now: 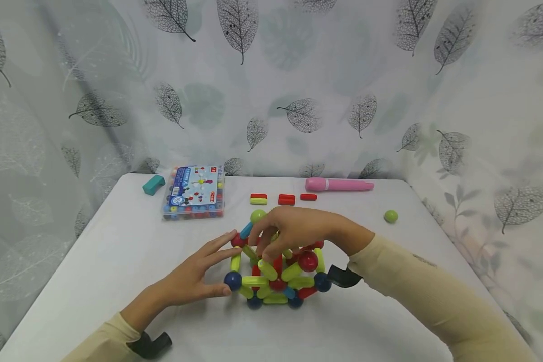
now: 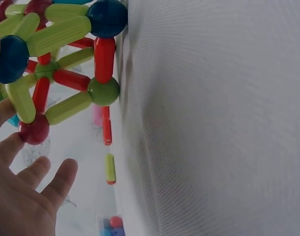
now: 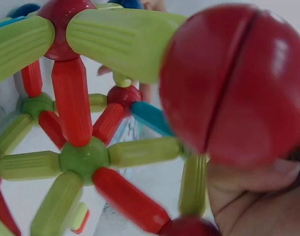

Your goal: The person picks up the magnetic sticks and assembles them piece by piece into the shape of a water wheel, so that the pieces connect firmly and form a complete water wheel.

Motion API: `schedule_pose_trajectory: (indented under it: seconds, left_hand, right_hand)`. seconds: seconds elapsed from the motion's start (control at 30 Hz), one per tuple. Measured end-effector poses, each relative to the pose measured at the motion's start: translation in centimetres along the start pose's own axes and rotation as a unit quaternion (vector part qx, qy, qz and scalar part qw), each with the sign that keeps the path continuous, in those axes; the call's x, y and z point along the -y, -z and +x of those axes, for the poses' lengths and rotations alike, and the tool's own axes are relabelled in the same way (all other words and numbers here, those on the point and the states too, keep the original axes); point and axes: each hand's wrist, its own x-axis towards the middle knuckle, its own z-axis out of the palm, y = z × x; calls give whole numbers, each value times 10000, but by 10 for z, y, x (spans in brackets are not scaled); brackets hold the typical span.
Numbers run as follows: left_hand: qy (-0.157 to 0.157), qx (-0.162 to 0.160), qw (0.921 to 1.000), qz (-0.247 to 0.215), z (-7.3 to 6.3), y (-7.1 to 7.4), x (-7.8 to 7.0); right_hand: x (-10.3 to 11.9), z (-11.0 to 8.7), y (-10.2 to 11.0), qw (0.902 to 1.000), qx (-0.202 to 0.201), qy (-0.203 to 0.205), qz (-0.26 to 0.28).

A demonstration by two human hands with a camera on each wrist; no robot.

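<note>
A ball-and-stick magnetic structure (image 1: pixel 302 281), built from coloured rods and balls, stands between both hands. On its left side my left hand (image 1: pixel 192 274) rests with extended fingers. The thumb touches a dark blue ball (image 1: pixel 233 280), and fingertips reach a red ball (image 2: pixel 34 129) and the rod beside it. From above, my right hand (image 1: pixel 298 226) bends over the structure, its thumb and finger pinching the upper end of a yellow-green rod (image 1: pixel 268 270). That rod's lower end meets a front red ball (image 1: pixel 278 284). A large red ball (image 3: pixel 233 86) hides the right fingertips in the right wrist view.
Behind the structure lie loose red rods (image 1: pixel 286 199) and a yellow-green rod (image 1: pixel 259 201). A clear box of parts (image 1: pixel 194 191) and a teal block (image 1: pixel 154 184) sit back left. A pink tube-shaped object (image 1: pixel 339 185) and a green ball (image 1: pixel 390 216) lie toward the right.
</note>
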Motion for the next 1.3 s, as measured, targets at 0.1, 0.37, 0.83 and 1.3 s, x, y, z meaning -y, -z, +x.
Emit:
schedule_pose_trajectory:
  seconds: [0.1, 0.37, 0.83, 1.3]
  left_hand:
    - [-26, -2, 10000, -15, 1, 0, 0]
    - [-73, -33, 10000, 2, 0, -1, 0]
    - [31, 16, 10000, 68, 1, -1, -3]
    - [47, -84, 9999, -137, 1, -2, -1]
  right_hand:
    - [-10, -9, 5, 9965, -251, 316, 733]
    - [-41, -47, 17, 9647, -800, 1544, 1978]
    - [-223, -165, 67, 7131, -4568, 83, 5317]
    - [-329, -149, 25, 7601, -4930, -2895, 3090]
